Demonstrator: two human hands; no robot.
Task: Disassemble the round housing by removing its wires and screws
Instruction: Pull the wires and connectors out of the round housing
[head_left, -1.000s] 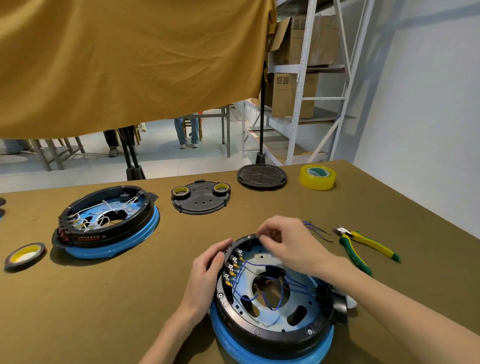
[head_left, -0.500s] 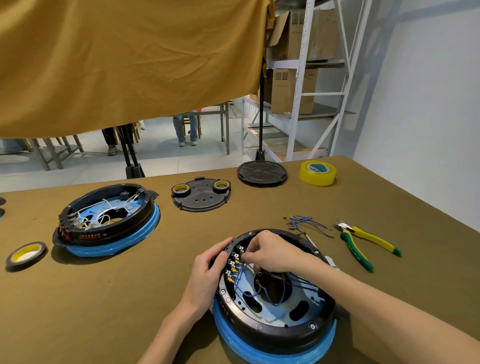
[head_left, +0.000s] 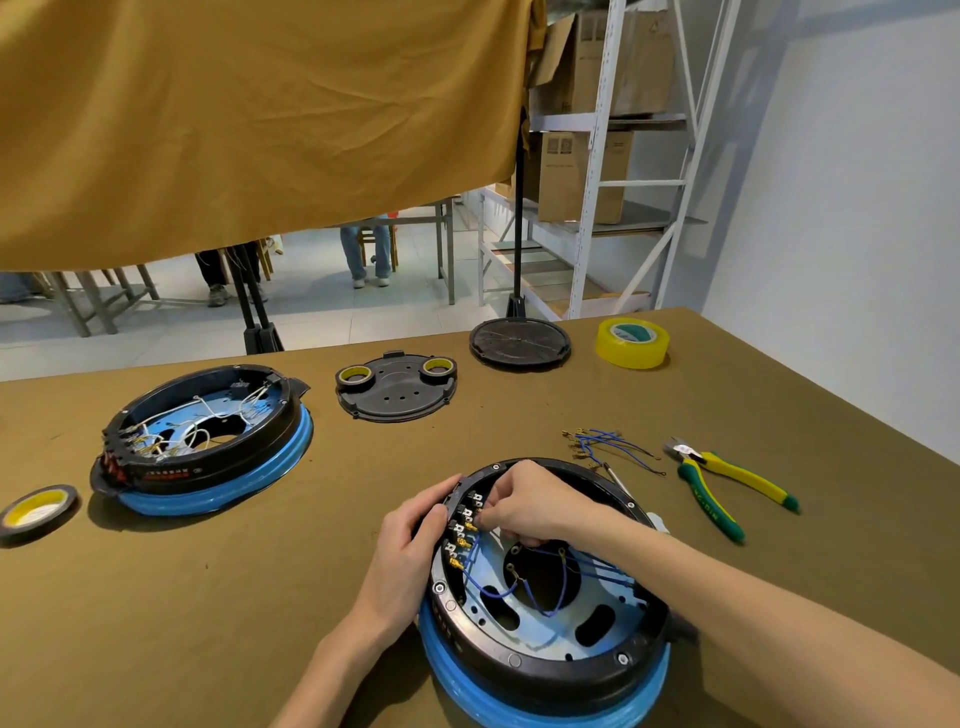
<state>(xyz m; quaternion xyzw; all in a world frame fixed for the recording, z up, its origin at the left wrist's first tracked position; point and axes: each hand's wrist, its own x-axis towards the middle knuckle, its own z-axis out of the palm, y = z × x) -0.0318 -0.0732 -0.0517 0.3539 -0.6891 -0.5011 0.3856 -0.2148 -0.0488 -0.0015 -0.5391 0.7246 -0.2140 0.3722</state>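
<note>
A round black housing (head_left: 540, 670) with a blue base ring and a silver inner plate sits at the near centre of the table. Blue wires (head_left: 493, 590) run from brass terminals on its left inner wall toward the middle hole. My left hand (head_left: 410, 545) grips the housing's left rim. My right hand (head_left: 524, 506) reaches inside and pinches a wire connector at the terminal row. A bundle of removed blue wires (head_left: 608, 447) lies on the table beyond the housing.
A second housing with white wires (head_left: 202, 441) stands at the left. A black cover plate (head_left: 397, 392) carries two tape rolls. Green-yellow cutters (head_left: 727, 486) lie at the right, yellow tape (head_left: 631, 343) and a black disc (head_left: 519, 338) at the back, another roll (head_left: 36, 512) far left.
My right hand came back from the table's right side, where it left a blue wire on the bundle, and went down into the housing to the terminal row. The left hand stayed on the rim.
</note>
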